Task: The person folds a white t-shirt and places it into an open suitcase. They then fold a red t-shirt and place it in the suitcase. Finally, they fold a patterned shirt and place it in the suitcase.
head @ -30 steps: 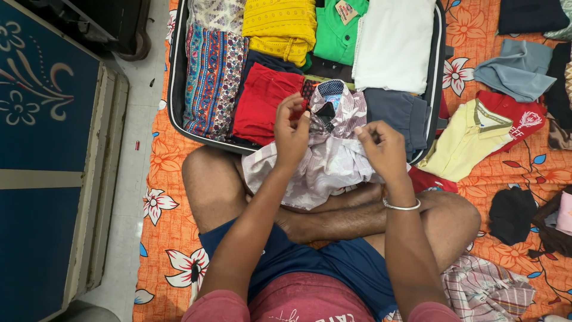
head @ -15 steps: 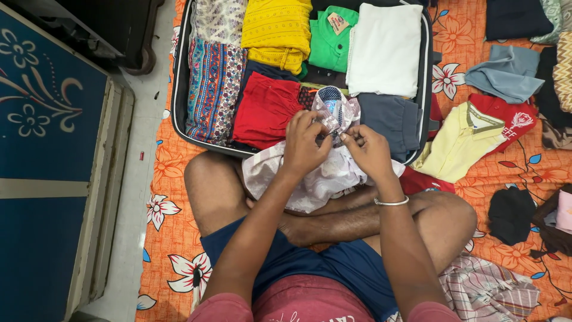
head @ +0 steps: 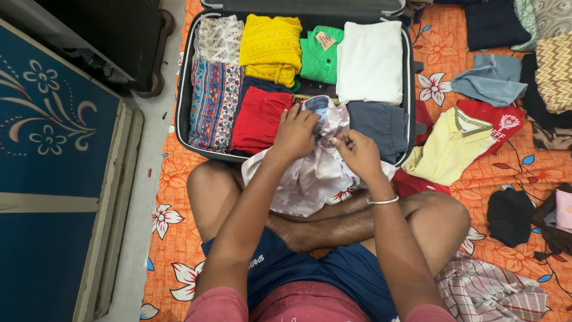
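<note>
A: Where is the shirt sitting?

B: The pale printed shirt (head: 316, 176) is draped over the crossed legs, collar end lifted onto the front edge of the open suitcase (head: 186, 89). It appears to be propped there so the collar area faces up and can be worked by both hands — a judgement only.

A: Left grip?

B: The left hand (head: 296, 134) is laid over the collar end, fingers curled down and closed on the cloth. A blue-lined bit of collar is seen just past the fingertips.

A: Right grip?

B: The right hand (head: 356, 152) is pinched narrow — thumb and forefinger closed on a small fold near the shirt front, just beside the left hand. What exactly is pinched, button or edge, cannot be told. A metal bangle (head: 382, 201) is worn at that wrist.

A: What surrounds it?

B: Inside the suitcase folded stacks are packed tight: red cloth (head: 257, 119) touching the left hand's side, grey cloth (head: 378, 122) on the other, yellow (head: 269, 48), green (head: 319, 53) and white (head: 370, 59) behind. A yellow collared shirt (head: 447, 149) lies well apart on the orange floral sheet (head: 173, 173).
</note>
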